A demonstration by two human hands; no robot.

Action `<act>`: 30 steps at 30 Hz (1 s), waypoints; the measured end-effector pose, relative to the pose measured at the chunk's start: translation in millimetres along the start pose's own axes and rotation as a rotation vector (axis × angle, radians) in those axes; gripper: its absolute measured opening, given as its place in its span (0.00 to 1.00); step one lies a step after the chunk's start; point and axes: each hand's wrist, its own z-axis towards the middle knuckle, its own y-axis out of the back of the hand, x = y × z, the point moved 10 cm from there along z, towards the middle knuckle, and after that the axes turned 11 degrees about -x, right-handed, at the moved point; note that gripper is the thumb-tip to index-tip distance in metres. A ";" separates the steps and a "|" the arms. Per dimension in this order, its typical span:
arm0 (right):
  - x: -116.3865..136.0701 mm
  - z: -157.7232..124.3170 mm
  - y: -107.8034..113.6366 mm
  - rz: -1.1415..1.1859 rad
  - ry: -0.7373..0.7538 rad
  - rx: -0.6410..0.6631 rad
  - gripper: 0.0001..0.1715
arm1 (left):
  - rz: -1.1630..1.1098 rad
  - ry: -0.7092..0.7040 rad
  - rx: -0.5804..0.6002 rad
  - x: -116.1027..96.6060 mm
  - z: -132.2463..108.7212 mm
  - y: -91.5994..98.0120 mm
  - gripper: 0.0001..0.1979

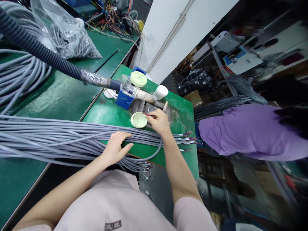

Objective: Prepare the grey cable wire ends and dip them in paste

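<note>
My right hand [158,122] pinches the end of a grey cable, its thin dark-red wires [149,115] pointing left over the rim of a small round tub [139,120] with pale yellowish contents. From that hand the cable [157,152] bends down and back to the left. My left hand [116,147] lies on a thick bundle of grey cables [72,131], thumb and fingers apart, gripping nothing I can see. Stripped cable ends [189,140] with coloured wires fan out right of my right wrist. Just behind the tub is a dark, stained metal fixture [150,107], partly hidden by my hand.
A ribbed hose [60,65] crosses from the upper left to a blue box [125,98]. Behind stand a yellow-lidded tub [138,79] and a white jar [161,92]. Bagged cables [72,38] lie at the back left. A person in purple [250,131] is beyond the table's right edge.
</note>
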 end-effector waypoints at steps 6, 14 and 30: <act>-55.4 25.4 42.0 -0.171 -0.098 -0.237 0.10 | 0.006 0.009 0.057 -0.7 5.1 2.1 0.13; -92.9 32.1 12.7 -0.417 -0.180 -0.078 0.16 | 0.032 -0.006 0.065 -1.6 6.5 0.2 0.13; -89.0 30.4 10.7 -0.383 -0.218 -0.022 0.13 | 0.035 -0.004 0.061 -1.1 7.3 -0.2 0.13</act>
